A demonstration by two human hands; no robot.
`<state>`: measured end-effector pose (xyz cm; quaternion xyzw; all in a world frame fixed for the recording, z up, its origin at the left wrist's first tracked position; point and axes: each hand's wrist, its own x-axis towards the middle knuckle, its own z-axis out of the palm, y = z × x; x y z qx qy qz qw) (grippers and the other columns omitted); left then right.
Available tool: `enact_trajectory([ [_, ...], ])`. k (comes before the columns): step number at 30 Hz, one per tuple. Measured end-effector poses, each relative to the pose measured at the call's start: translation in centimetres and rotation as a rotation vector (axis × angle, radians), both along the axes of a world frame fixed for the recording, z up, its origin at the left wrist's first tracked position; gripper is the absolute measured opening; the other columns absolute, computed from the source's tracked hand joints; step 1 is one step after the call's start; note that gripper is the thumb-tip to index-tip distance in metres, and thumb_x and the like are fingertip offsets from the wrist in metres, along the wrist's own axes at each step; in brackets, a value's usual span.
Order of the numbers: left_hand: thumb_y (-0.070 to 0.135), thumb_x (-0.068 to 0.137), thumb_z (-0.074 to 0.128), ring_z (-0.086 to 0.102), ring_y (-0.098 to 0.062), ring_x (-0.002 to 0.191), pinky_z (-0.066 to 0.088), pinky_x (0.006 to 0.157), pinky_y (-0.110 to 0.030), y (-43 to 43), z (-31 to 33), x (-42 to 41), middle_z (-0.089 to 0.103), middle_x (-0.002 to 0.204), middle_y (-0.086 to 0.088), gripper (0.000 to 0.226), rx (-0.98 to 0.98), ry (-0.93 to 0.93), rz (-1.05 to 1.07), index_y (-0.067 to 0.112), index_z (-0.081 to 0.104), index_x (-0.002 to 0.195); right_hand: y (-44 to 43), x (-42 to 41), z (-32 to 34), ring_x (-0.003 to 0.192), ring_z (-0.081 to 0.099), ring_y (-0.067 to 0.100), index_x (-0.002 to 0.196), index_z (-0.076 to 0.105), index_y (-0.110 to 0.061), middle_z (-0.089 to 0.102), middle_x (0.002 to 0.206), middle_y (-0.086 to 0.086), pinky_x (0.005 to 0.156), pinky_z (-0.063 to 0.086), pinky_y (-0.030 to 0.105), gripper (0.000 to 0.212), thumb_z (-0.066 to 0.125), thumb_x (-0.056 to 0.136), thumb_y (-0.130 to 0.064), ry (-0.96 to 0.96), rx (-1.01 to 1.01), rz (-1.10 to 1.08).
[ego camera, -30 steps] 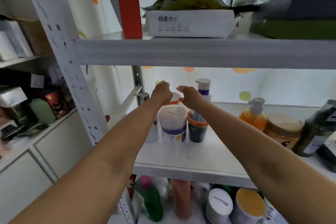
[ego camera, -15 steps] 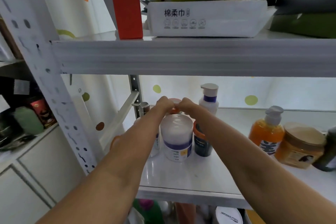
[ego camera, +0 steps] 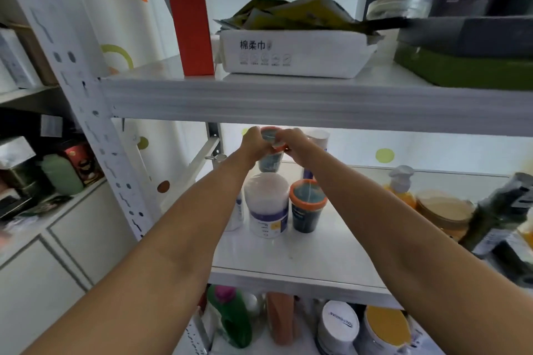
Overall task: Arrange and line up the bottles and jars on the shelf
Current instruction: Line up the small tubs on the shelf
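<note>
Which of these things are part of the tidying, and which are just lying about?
In the job: rear jar, gripped by left hand and right hand; white tub; front orange-rimmed jar; orange pump bottle; amber jar.
Lying about: red box; tissue box; green box.

- The jar (ego camera: 269, 163) in the grip showed only its lid top and lower body; the left hand (ego camera: 253, 143) and right hand (ego camera: 294, 141) covered its rim sides.
- Where the fingertips met in front of the lid was too blurred to tell.
- Just behind the right hand, a pump bottle (ego camera: 318, 137) was mostly hidden.
- Below the grip, the left forearm hid most of a white bottle (ego camera: 238, 212).
- Print on the tub (ego camera: 266, 210) under the grip was too small to read.
- Well right of the grip, a dark bottle (ego camera: 500, 210) was blurred and cut by the edge.
- An orange bottle (ego camera: 399, 184) lay blurred, partly behind the right forearm.
</note>
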<state>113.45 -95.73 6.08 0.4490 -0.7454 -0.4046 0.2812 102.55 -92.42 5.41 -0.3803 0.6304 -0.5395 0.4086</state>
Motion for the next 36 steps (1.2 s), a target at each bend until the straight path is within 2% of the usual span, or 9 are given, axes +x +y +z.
enact_trajectory([
  [4,0.028,0.047,0.071,0.065,-0.032,0.103,0.052,0.092,-0.044,4.1,1.3,0.6,0.069,0.108,-0.019,0.066,-0.070,0.066,0.040,0.002,0.068,0.108,2.1,-0.6,0.4,0.077,0.049,0.020,0.069,0.054,-0.011,0.051,0.075,0.005,0.064,0.042,0.025,0.016,0.060,0.057,-0.002,0.079,0.027,-0.026],
  [8,0.038,0.039,0.077,0.065,-0.033,0.102,0.052,0.084,-0.038,7.4,2.0,0.9,0.070,0.108,-0.019,0.079,-0.120,0.072,0.115,0.000,0.067,0.108,6.1,-0.5,1.3,0.064,0.052,0.011,0.081,0.059,-0.004,0.056,0.072,0.002,0.047,0.044,0.012,0.026,0.054,0.070,0.019,0.131,-0.064,0.039],
  [11,0.043,0.041,0.078,0.065,-0.034,0.101,0.051,0.082,-0.036,10.1,2.5,0.8,0.070,0.106,-0.018,0.080,-0.158,0.079,0.169,0.000,0.066,0.108,8.2,-0.7,2.0,0.070,0.054,0.015,0.100,0.063,0.003,0.059,0.082,0.009,0.057,0.047,0.019,0.034,0.058,0.069,0.016,0.133,-0.118,0.058],
  [15,0.054,0.031,0.069,0.064,-0.034,0.101,0.053,0.088,-0.044,12.7,3.3,0.7,0.069,0.107,-0.020,0.094,-0.217,0.145,0.191,-0.001,0.065,0.108,10.6,-1.4,2.8,0.074,0.053,0.022,0.078,0.058,-0.003,0.058,0.076,0.011,0.064,0.048,0.030,0.024,0.058,0.059,0.011,0.100,-0.171,0.090],
  [18,0.062,0.025,0.066,0.065,-0.032,0.100,0.052,0.089,-0.044,14.2,3.6,0.5,0.069,0.107,-0.017,0.105,-0.221,0.116,0.163,0.001,0.064,0.110,12.6,-2.2,3.0,0.087,0.063,0.025,0.100,0.065,-0.003,0.067,0.095,0.014,0.078,0.055,0.037,0.039,0.076,0.062,-0.003,0.214,-0.204,0.142],
  [22,0.074,0.023,0.065,0.065,-0.029,0.095,0.054,0.087,-0.040,14.9,3.3,-0.4,0.070,0.103,-0.014,0.110,-0.235,0.031,0.098,0.002,0.064,0.107,14.4,-4.0,2.9,0.095,0.062,0.021,0.104,0.067,-0.007,0.066,0.095,0.005,0.091,0.053,0.037,0.037,0.081,0.070,-0.010,0.300,-0.133,0.178],
  [27,0.032,0.069,0.082,0.063,-0.028,0.091,0.045,0.076,-0.025,14.2,2.5,-2.7,0.069,0.103,-0.016,0.053,-0.234,-0.042,-0.021,0.001,0.063,0.106,16.2,-7.2,3.1,0.099,0.063,0.023,0.112,0.064,-0.002,0.068,0.107,0.015,0.088,0.052,0.032,0.044,0.080,0.073,-0.015,0.461,-0.070,0.107],
  [31,0.032,0.074,0.078,0.064,-0.025,0.096,0.052,0.088,-0.030,13.8,1.2,-4.5,0.069,0.107,-0.015,0.050,-0.286,-0.105,-0.177,0.004,0.063,0.113,16.9,-8.9,2.7,0.114,0.057,0.029,0.138,0.041,-0.002,0.062,0.121,0.017,0.101,0.046,0.043,0.078,0.081,0.072,-0.011,0.552,0.115,0.076],
  [36,0.032,0.083,0.070,0.060,-0.016,0.087,0.053,0.089,-0.033,12.9,0.3,-6.1,0.068,0.101,-0.013,0.037,-0.238,-0.083,-0.298,0.006,0.060,0.108,17.7,-9.7,2.1,0.105,0.061,0.031,0.110,0.065,-0.002,0.067,0.106,0.016,0.096,0.051,0.045,0.041,0.079,0.073,-0.013,0.657,0.150,0.050],
])
